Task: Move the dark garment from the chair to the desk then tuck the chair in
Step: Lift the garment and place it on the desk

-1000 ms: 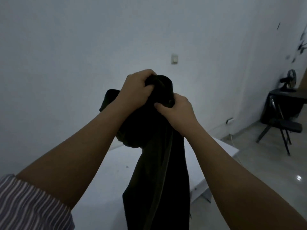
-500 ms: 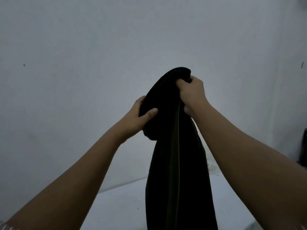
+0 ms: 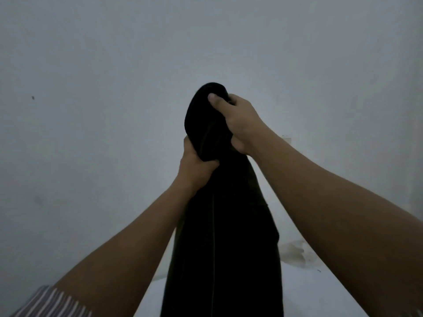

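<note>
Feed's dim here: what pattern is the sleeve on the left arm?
Thin light and dark stripes on the sleeve, seen in the head view.

Both arms are raised and stretched forward. The right hand (image 3: 238, 121) is closed in a grip above the left hand (image 3: 194, 167), which is clenched just below it. A striped sleeve (image 3: 50, 303) covers the left upper arm.

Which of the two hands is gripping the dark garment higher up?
The right hand, closed near the garment's bunched top with its thumb across the cloth. The left hand has its grip lower, beneath the bunch.
</note>
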